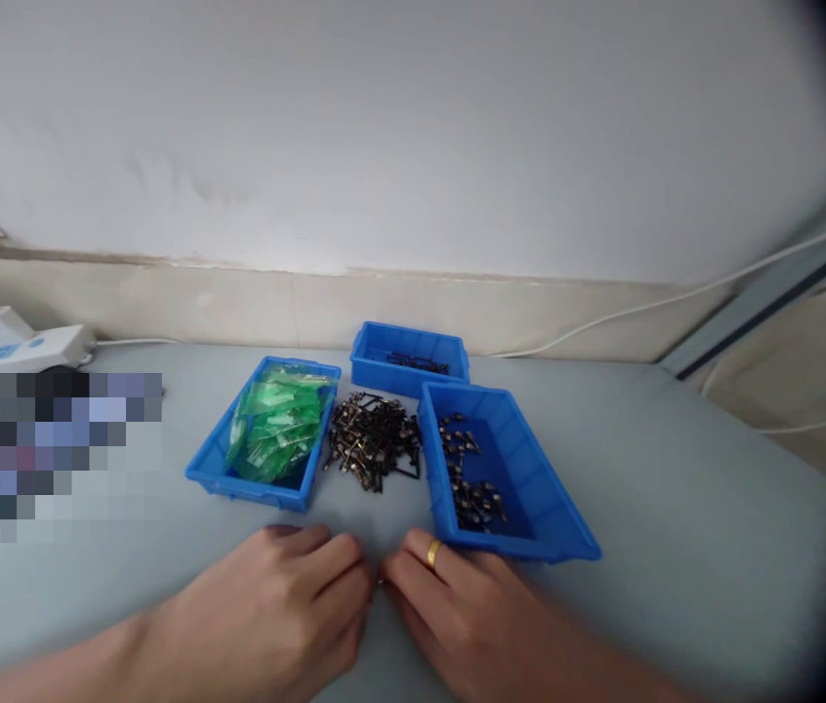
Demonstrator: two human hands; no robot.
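My left hand [303,600] is closed, its fingers curled, low in the middle of the view. Just to its right, my right hand [449,605], with a gold ring, is closed too. Their fingertips nearly meet, and a tiny shiny bit shows there, too small to name. Beyond the hands lies a pile of dark metal parts [373,439] on the grey table [640,439]. Left of the pile, a blue tray [215,476] holds green plastic packets [277,425]. On its right, another blue tray [530,469] contains small metal pieces [475,500], close to my right hand.
A third blue tray [409,376] with dark parts stands behind the pile, near the wall [413,146]. White equipment [39,347] sits at the far left, beside a pixelated area. A white cable [603,320] runs along the back right, by a metal frame [757,293].
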